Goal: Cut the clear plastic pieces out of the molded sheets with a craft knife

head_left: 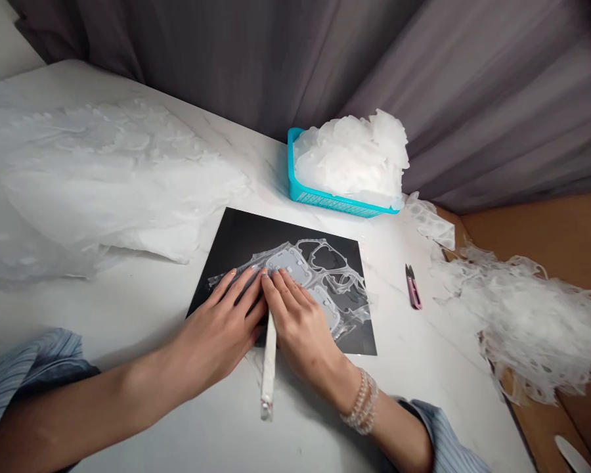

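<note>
A translucent plastic sheet (288, 259) with rounded printed shapes and cut-out holes lies on a black mat (249, 230). My left hand (229, 318) rests flat on the sheet's left part, its fingers stretched and slightly spread. Beside it, my right hand (298, 315) has its fingers close together, tips down on the sheet near the left fingertips. A slim white stick-like tool (269, 368) runs back from under the right hand, which seems to grip it. Its front end is hidden under the fingers, so its kind does not show.
A turquoise basket (345, 205) heaped with translucent cut pieces (349, 157) stands behind the mat. Pink thread snips (414, 289) lie to the right. Plastic offcuts (536, 315) pile up at the right edge by a cardboard box (546, 230). Large whitish sheets (103, 177) cover the left.
</note>
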A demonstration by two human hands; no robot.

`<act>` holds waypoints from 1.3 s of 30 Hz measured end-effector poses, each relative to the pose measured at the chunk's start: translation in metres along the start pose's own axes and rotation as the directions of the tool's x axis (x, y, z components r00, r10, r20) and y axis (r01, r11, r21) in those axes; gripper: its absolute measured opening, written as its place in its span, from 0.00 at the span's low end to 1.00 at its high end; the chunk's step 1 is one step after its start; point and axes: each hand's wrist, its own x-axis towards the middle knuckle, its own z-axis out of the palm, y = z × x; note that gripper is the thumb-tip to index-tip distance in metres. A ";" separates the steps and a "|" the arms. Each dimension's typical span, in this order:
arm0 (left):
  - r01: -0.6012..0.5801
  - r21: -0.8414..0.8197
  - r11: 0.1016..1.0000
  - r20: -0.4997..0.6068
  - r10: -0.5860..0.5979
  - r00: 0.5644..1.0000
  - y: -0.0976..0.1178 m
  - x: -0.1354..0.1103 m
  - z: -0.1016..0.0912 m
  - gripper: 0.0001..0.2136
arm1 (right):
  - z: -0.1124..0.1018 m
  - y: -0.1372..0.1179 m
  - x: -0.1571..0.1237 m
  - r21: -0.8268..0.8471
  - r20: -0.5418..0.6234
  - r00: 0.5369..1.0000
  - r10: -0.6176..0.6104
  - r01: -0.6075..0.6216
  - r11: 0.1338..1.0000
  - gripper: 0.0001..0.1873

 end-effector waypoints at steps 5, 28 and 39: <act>0.014 -0.047 0.999 -0.019 -0.015 1.000 -0.001 -0.005 0.005 0.21 | 0.001 -0.002 0.004 -0.021 0.029 0.999 -0.027 0.028 0.999 0.22; 0.247 -0.749 0.615 0.099 -0.264 0.959 -0.007 0.031 -0.031 0.21 | -0.083 0.081 -0.035 0.958 0.215 0.640 0.738 -0.286 -0.031 0.09; 0.547 -0.681 -0.486 0.645 -0.046 0.763 -0.009 0.080 -0.025 0.12 | -0.093 0.073 -0.011 0.815 0.207 0.772 0.601 -0.476 0.331 0.17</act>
